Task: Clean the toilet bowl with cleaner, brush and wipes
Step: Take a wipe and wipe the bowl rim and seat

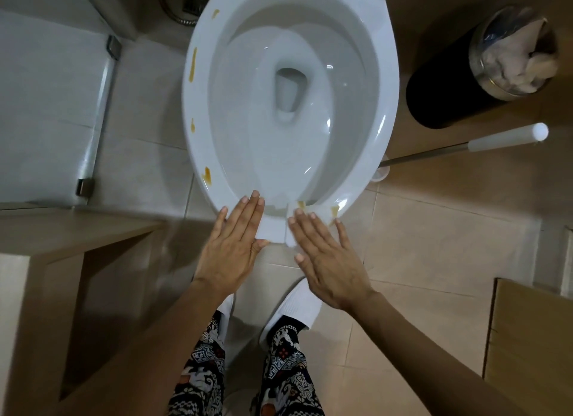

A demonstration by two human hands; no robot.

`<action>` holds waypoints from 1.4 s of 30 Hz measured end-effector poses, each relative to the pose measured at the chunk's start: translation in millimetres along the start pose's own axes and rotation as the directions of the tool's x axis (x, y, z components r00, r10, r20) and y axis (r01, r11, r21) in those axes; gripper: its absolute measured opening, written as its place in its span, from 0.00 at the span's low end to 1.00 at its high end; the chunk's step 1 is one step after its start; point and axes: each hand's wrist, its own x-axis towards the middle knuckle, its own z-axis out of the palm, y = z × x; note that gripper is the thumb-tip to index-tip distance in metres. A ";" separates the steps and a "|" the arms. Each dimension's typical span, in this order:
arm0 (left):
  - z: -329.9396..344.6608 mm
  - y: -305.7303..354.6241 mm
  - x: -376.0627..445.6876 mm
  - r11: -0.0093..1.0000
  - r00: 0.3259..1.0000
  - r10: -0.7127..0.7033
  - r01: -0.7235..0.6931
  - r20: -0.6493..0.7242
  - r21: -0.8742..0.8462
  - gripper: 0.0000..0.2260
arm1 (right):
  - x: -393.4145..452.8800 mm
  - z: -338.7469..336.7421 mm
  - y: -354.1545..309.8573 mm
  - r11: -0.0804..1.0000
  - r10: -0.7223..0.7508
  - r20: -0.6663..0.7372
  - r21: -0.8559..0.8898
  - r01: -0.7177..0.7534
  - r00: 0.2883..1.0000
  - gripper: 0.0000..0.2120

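Observation:
A white toilet bowl fills the upper middle, its rim marked with several yellow-brown stains along the left side and front. A white wipe lies folded over the rim's front edge, stained yellow at its right end. My left hand lies flat with straight fingers on the front rim, left of the wipe. My right hand presses flat on the wipe with straight fingers. A toilet brush with a white handle leans out from behind the bowl's right side.
A black bin with crumpled tissue in a clear liner stands at the right. A tiled step and glass shower edge lie to the left. A wooden shelf sits at lower left, a cardboard box at lower right. My feet stand below the bowl.

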 end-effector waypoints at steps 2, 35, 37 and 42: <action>-0.1 0.5 0.3 1.000 1.000 -0.007 0.007 -0.011 -0.007 0.28 | 0.2 -7.7 18.6 0.998 0.058 -0.010 0.014 -0.058 0.998 0.31; -8.7 -11.7 -2.1 0.993 0.999 0.033 -0.033 0.002 -0.111 0.26 | 8.3 15.0 -35.8 0.986 0.128 -0.079 0.119 -0.119 0.989 0.31; -9.1 -14.0 -3.2 0.991 0.999 0.038 -0.035 0.018 -0.126 0.26 | 8.4 18.9 -47.1 0.985 0.115 -0.094 0.137 -0.102 0.989 0.31; -10.3 -13.4 -3.6 0.986 0.999 0.025 -0.020 0.029 -0.164 0.27 | 8.8 17.4 -53.7 0.960 0.136 -0.166 0.264 -0.089 0.977 0.29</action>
